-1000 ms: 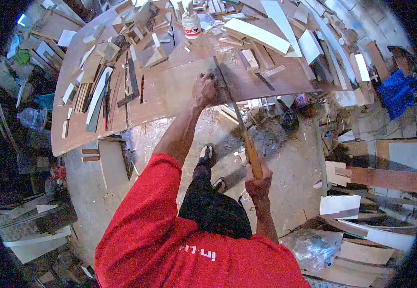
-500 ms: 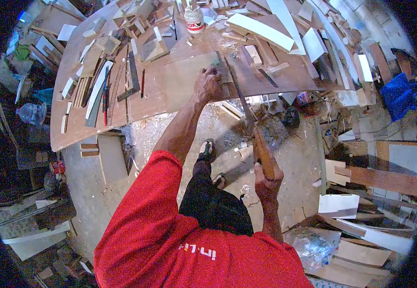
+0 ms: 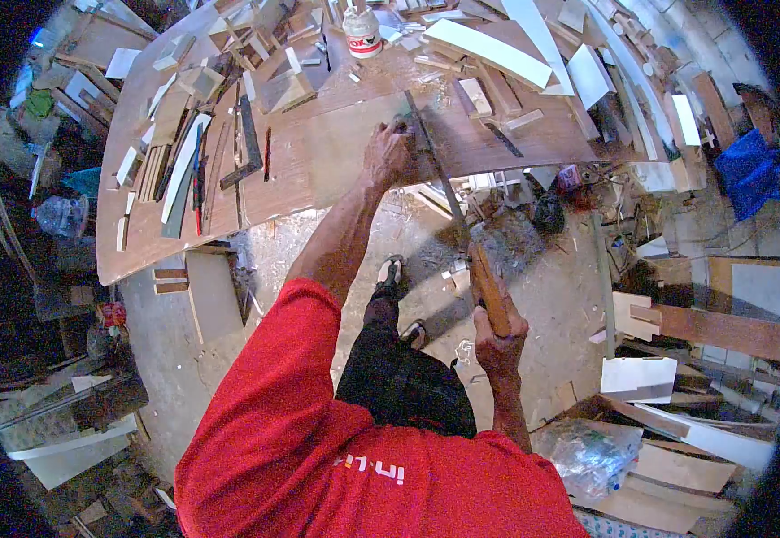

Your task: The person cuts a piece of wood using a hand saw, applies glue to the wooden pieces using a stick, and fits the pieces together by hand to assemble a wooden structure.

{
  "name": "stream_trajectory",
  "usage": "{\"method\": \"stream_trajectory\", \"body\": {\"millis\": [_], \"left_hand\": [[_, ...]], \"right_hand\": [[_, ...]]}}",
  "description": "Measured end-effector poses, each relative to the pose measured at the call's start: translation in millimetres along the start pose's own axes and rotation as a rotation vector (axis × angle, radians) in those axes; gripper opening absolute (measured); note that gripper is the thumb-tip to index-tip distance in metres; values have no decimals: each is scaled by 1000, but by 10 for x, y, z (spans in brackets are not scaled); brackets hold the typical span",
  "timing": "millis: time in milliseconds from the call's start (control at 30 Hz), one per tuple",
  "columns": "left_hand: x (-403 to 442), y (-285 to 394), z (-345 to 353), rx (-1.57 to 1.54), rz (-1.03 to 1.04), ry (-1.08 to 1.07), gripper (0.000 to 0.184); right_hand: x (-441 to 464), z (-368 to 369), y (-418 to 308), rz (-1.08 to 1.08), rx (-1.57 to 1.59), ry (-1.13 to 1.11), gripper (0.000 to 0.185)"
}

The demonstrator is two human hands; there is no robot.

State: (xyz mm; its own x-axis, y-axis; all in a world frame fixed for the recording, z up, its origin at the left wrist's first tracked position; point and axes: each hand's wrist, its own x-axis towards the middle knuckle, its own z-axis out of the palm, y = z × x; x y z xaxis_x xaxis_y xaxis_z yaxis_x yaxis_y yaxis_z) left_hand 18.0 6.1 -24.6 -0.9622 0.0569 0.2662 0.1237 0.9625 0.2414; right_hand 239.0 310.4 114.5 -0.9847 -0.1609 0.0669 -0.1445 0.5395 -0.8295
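In my right hand is the wooden handle of a handsaw, the fingers wrapped round it. Its long, narrow blade slants up and left across the table's front edge. Close to the left of the blade, my left hand presses down on a thin, pale wooden board with its fingers curled. The board lies flat on the brown worktable. What lies directly beneath the left fingers is hidden.
A white glue tub stands at the back among wood offcuts. A carpenter's square and a pencil lie to the left. Scraps litter the floor, with a clear plastic bag at lower right.
The saw has shifted slightly up and to the left along its slant, my right hand moving with it. My left hand stays in nearly the same place on the board.
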Motion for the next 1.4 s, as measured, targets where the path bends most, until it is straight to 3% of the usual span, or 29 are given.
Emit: {"method": "stream_trajectory", "body": {"millis": [167,233,333,367,400,467,500,533,600,667,733,767,800,867,900,1000,1033,1067,1133,1167,1200,1267,1333,1400], "left_hand": [[-13,-52,91,-13,-49,-18,25],[-20,161,-249,-12,-98,-38,23],[-3,194,-264,-21,-147,-72,21],[-1,153,-218,-19,-137,-92,21],[6,107,-147,-22,-136,-96,21],[18,24,-40,20,-43,-93,21],[-7,83,-140,23,-43,-95,21],[-6,198,-330,-29,-121,-104,21],[5,209,-292,-90,-212,-112,21],[17,-11,78,-38,26,156,20],[-15,-11,66,-32,27,128,20],[-2,3,42,-24,37,108,20],[-30,9,54,-22,36,109,20],[-1,-26,43,-54,10,92,19],[10,-13,11,-54,6,94,19],[5,7,-39,-76,-43,44,19],[12,-10,-35,-45,-28,-25,18],[30,4,-60,-14,-11,-90,18],[-79,126,-135,-67,-48,-8,19],[-33,153,-212,-116,-77,86,19],[36,90,-165,-114,-78,96,19],[13,-49,73,-58,15,26,28],[-34,58,-130,-138,12,24,27],[23,99,-220,-49,35,-109,24]], "right_hand": [[78,80,3,67,19,-16,49],[28,38,-26,223,74,-86,49],[-166,-75,-140,241,133,-56,50],[-148,-46,-117,96,27,10,48],[-75,3,-97,101,25,10,48],[171,110,-72,162,70,-51,48],[260,92,-130,373,95,-156,47],[233,91,-126,370,100,-153,47],[40,23,-98,146,98,-39,46],[-26,-71,-177,210,133,-81,47],[50,-4,-138,178,112,-16,46],[154,131,118,-16,-11,6,48],[161,100,81,-18,-10,5,48],[249,60,-33,274,13,-174,44],[108,72,25,63,-7,-31,44],[-67,-59,-148,187,114,-39,44],[-18,52,91,-17,6,13,46],[110,105,118,-17,6,13,46],[310,171,132,296,22,-196,48],[224,157,127,65,-10,-122,45],[111,132,78,55,-11,-120,45],[-112,33,-82,153,155,32,36],[1,33,-110,191,133,-18,36],[298,143,-7,260,47,-157,43]]}}
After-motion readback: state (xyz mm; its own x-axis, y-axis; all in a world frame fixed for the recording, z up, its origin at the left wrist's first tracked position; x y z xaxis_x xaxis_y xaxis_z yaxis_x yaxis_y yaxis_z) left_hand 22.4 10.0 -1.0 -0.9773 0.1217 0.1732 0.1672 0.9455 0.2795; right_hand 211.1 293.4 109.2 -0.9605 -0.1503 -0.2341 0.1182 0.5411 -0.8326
